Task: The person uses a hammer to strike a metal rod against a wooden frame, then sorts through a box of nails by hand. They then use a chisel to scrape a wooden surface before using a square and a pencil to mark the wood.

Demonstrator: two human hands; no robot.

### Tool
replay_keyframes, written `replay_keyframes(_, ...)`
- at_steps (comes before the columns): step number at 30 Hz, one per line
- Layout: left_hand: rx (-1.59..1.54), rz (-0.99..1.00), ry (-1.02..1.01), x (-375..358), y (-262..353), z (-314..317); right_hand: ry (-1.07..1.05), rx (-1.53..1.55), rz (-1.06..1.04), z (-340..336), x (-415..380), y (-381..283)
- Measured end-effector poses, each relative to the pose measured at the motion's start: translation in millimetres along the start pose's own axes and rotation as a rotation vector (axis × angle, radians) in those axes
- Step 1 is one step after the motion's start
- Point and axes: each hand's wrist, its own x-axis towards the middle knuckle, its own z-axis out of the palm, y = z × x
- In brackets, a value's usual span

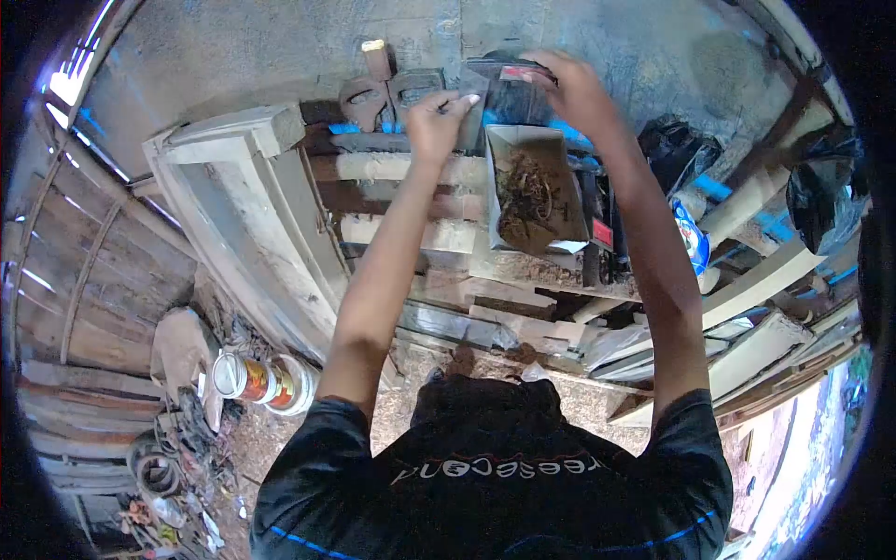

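Note:
My right hand is closed on the end of a dark, flat object with a red label, high against the wall. My left hand is closed in a pinch beside a greyish flat piece; I cannot tell whether it grips that piece. Left of this hand, two handsaw handles stand against the wall, near an upright wooden handle. Below and between my hands sits an open cardboard box holding a tangle of rusty nails or wire.
Wooden slats form the rack under the box. A large wooden frame leans at the left. Black plastic bags and a blue-and-white packet lie at the right. Tubs stand on the floor at lower left.

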Motion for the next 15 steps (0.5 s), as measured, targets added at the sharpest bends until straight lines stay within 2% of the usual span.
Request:
replay_keyframes(3, 0.015, -0.026, -0.011, 0, -5, 6, -0.024, -0.016, 0.002, 13, 8, 15)
replay_keyframes(6, 0.000, -0.029, 0.080, 3, -13, 14, -0.034, -0.042, 0.012, 18, 11, 27)
replay_keyframes(12, 0.036, -0.030, 0.050, 15, -25, 19, -0.043, -0.071, 0.032, 21, 17, 43)
replay_keyframes(15, 0.063, 0.028, 0.065, 14, -35, 24, -0.005, -0.074, 0.033, 25, 15, 44)
